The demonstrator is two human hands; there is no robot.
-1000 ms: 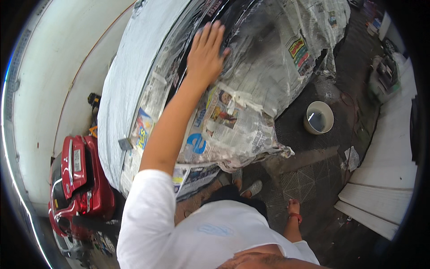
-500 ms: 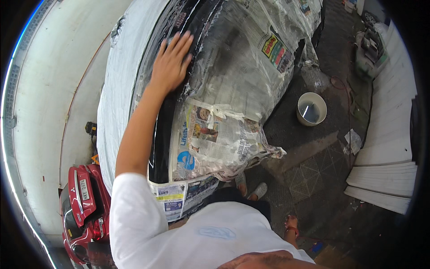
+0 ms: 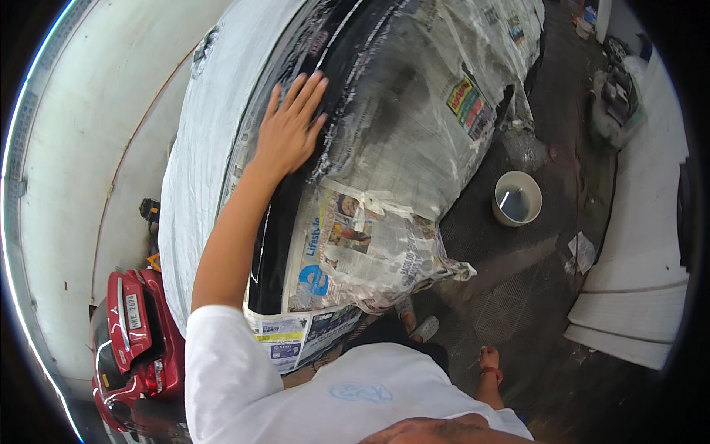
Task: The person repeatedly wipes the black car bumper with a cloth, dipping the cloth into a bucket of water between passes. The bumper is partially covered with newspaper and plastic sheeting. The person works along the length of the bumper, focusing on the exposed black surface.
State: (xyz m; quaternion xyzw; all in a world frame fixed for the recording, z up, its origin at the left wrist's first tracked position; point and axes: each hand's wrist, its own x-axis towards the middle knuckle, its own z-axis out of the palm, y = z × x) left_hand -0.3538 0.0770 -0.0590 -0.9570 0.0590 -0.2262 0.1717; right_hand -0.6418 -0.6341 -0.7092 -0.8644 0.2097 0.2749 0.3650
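Note:
My left hand (image 3: pixel 288 135) lies flat on a long glossy black car panel (image 3: pixel 347 66), fingers spread, with nothing in its grasp. White wet-looking streaks and droplets run along the panel near my fingertips. Newspaper masking (image 3: pixel 414 126) covers the car body to the right of the panel, smudged dark in places. Whitish sheeting (image 3: pixel 200 155) covers the body on the left. Low at my right side hangs my right hand (image 3: pixel 489 357), a red band at its wrist. Its fingers look curled in; whether anything is inside them is hidden.
A white bucket (image 3: pixel 517 199) with dark liquid stands on the dark floor to the right. Beyond it lie a crumpled plastic piece (image 3: pixel 581 253) and pale corrugated panels (image 3: pixel 629 311). A red car (image 3: pixel 137 340) is at the lower left, beside a pale wall (image 3: pixel 89 148).
The view has shifted, so the car and bucket sit slightly lower and farther right. My left hand stays flat on nearly the same stretch of panel. My right hand appears slightly higher.

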